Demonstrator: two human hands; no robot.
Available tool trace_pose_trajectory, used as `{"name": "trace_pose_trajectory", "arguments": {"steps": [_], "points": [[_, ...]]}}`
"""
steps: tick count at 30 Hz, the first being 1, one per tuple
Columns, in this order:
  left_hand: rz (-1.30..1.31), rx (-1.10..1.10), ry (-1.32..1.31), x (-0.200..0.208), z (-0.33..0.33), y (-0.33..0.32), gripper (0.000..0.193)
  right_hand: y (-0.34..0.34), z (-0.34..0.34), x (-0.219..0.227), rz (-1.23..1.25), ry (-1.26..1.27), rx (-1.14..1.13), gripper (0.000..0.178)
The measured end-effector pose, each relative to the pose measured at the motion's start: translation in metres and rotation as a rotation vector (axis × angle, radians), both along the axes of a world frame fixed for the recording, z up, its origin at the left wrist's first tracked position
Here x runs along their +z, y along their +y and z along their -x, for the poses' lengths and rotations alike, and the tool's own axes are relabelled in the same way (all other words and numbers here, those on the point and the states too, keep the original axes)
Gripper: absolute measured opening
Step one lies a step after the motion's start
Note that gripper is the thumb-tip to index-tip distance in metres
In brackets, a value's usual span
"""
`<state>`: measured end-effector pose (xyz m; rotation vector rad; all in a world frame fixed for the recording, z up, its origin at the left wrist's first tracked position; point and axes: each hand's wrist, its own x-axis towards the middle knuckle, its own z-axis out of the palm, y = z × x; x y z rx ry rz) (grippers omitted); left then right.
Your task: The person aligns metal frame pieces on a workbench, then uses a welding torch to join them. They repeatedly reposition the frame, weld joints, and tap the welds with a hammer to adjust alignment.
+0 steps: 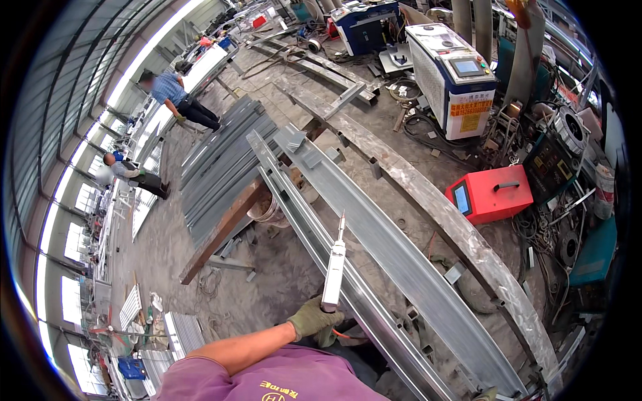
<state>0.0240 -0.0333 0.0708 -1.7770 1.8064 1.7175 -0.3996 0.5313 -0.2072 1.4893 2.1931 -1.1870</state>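
My left hand (313,318), in a green work glove, is closed around the rear of a white handheld welding torch (334,273). Its slim metal nozzle points away from me, over the gap between two long steel profiles. On the left lies a narrow shiny rail (304,227); to its right is a wide grey steel channel (401,260). Short metal pieces (294,140) sit on the channel's far end. At the bottom edge, by the channel's near end, a bit of my gloved right hand (486,395) shows; its fingers are mostly cut off.
A long worn steel beam (428,190) runs along the right. Beyond it stand a red box with a screen (491,194), a white-blue machine cabinet (451,80) and tangled cables. Stacked grey profiles (224,160) and a rusty beam (224,230) lie left. Two people stand farther left.
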Motion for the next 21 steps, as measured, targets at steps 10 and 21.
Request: {"name": "trace_pose_trajectory", "arguments": {"steps": [10,21], "points": [[-0.035,-0.135,0.148,-0.025,-0.044,-0.123,0.046,-0.075,-0.073,0.089,0.303,0.427,0.023,0.032],[-0.175,0.102,0.489,-0.054,-0.14,-0.278,0.028,-0.585,-0.294,0.267,0.312,0.243,0.829,0.026]]}}
